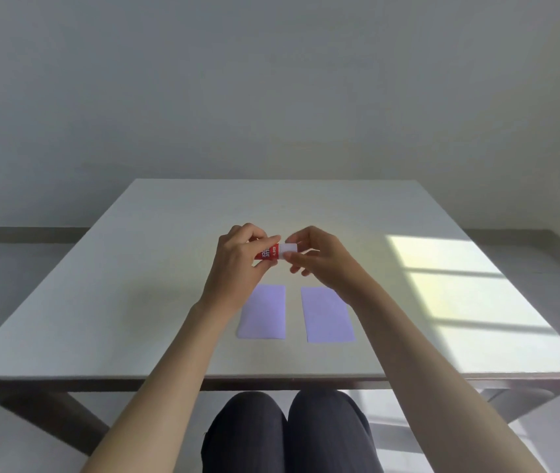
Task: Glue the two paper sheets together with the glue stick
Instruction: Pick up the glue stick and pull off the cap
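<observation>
Your left hand (237,261) grips the red-labelled glue stick (273,251) above the white bench (135,302) while your right hand (316,254) pinches its white cap, likely to uncap it; two lilac paper sheets (265,312) lie flat beneath, side by side, ready.

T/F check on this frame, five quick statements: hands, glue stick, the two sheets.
1. The left hand grips the red body of the glue stick. True.
2. The white cap lies on the table. False: it sits at the stick's end, pinched by the right hand.
3. The two purple sheets are stacked. False: the left sheet and right sheet lie side by side with a gap between them.
4. Both sheets lie flat on the table, nearer the person than the hands. True.
5. The glue stick is touching a sheet. False: it is held in the air, beyond the sheets.
</observation>
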